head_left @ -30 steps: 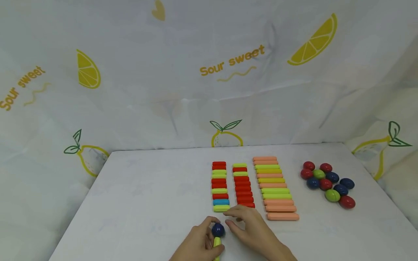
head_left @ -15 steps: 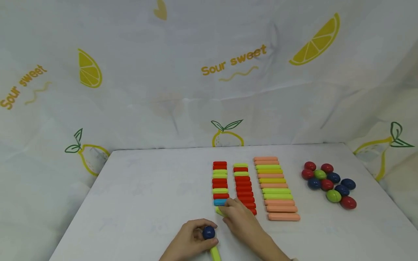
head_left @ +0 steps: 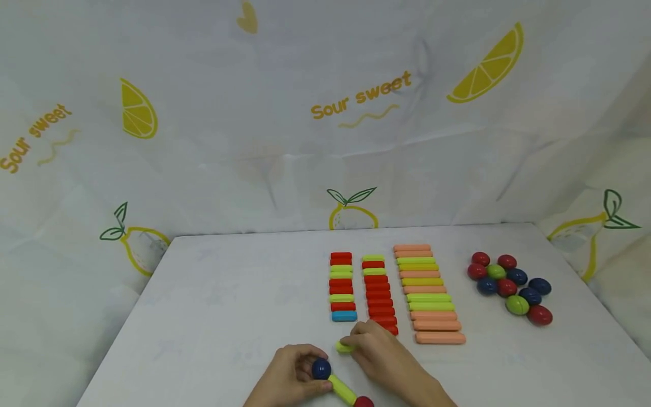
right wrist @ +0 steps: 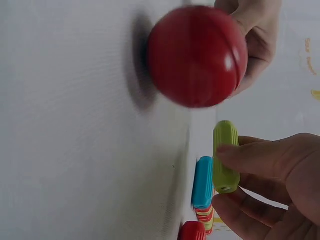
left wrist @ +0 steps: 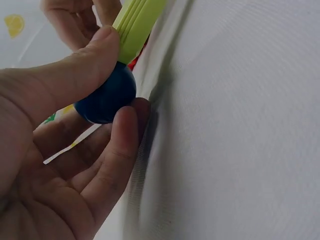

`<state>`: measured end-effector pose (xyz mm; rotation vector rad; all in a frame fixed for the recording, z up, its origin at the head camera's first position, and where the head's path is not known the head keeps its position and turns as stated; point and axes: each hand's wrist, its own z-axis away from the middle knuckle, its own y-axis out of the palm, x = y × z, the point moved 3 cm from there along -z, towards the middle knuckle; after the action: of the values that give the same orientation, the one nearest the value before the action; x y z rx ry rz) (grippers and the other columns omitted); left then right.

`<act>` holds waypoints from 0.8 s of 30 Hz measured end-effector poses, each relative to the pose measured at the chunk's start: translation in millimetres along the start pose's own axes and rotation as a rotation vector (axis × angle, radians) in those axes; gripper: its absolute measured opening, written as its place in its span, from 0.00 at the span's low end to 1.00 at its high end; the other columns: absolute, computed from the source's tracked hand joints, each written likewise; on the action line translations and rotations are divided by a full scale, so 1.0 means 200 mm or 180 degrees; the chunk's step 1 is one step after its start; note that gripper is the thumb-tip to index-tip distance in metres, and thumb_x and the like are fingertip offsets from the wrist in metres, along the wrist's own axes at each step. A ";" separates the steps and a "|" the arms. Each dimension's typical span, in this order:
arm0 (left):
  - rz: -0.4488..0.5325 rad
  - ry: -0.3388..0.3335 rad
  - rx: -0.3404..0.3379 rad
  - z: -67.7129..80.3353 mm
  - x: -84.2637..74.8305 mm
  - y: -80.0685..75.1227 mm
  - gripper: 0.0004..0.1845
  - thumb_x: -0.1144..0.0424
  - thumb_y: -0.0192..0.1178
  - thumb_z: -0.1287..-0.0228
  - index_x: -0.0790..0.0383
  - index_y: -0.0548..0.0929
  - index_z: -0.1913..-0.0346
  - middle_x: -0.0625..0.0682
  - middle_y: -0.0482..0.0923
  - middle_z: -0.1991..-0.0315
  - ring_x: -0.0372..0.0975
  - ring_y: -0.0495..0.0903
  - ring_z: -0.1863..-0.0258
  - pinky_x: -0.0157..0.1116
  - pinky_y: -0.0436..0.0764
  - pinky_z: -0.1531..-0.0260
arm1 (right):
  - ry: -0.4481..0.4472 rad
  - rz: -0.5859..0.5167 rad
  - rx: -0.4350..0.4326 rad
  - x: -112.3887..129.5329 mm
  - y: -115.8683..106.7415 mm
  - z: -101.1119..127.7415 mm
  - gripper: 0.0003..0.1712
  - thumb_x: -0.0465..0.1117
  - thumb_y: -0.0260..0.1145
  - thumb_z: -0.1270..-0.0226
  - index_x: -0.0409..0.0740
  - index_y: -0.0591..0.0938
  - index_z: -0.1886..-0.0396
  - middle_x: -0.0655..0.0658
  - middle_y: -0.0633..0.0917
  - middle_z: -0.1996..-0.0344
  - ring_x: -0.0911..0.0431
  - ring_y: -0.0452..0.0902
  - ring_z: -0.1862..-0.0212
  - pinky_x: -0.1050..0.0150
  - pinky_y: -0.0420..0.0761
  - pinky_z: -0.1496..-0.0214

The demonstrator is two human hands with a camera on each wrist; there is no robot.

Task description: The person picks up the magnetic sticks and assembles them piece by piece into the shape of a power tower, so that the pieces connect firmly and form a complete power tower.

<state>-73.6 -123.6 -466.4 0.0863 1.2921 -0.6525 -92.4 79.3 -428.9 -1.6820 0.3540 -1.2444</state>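
Blue rod (head_left: 344,316): plas. by look, semi-gloss, w/ lengthwise ribs. Short green rod (right wrist: 226,162), nr side of blue rod: same plas. look, satin, ribbed. Long green rod (head_left: 342,390), further to nr side of it: plas., grooved, low sheen. Blue ball (head_left: 321,369) & red ball (right wrist: 197,57), also nr side: smooth hard plas. look, v. glossy, w/ highlights; red has seam line. Ball cluster (head_left: 506,288), well R of blue rod: glossy too. Table cover (head_left: 229,294) under it: matt cloth, fine weave. Backdrop (head_left: 229,181) behind: matt printed fabric, creased.
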 end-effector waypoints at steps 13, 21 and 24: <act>-0.0218 0.0065 -0.0136 -0.01 -0.01 0.04 0.18 0.60 0.80 0.49 0.60 0.86 0.56 0.45 0.81 0.68 0.32 0.73 0.76 0.25 0.74 0.75 | -0.0194 -0.0237 0.0448 0.04 0.00 0.06 0.13 0.38 0.71 0.32 0.52 0.91 0.50 0.60 0.85 0.62 0.69 0.72 0.57 0.71 0.82 0.53; -0.0226 0.0055 -0.0029 -0.01 -0.02 0.05 0.16 0.59 0.80 0.49 0.56 0.87 0.59 0.42 0.81 0.71 0.31 0.73 0.75 0.25 0.74 0.74 | -0.0248 -0.0178 0.0594 0.05 0.00 0.05 0.13 0.38 0.71 0.32 0.55 0.91 0.51 0.61 0.83 0.62 0.69 0.71 0.57 0.71 0.83 0.52; -0.0203 0.0054 0.0002 0.00 -0.03 0.06 0.15 0.59 0.80 0.50 0.55 0.87 0.60 0.43 0.81 0.72 0.31 0.74 0.75 0.25 0.75 0.73 | -0.0181 -0.0269 0.0719 0.04 0.01 0.05 0.13 0.38 0.70 0.32 0.57 0.91 0.52 0.62 0.82 0.63 0.70 0.70 0.58 0.73 0.82 0.52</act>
<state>-69.2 -111.7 -465.4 0.0514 1.3152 -0.7082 -80.0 77.9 -425.9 -1.5471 0.1041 -1.2461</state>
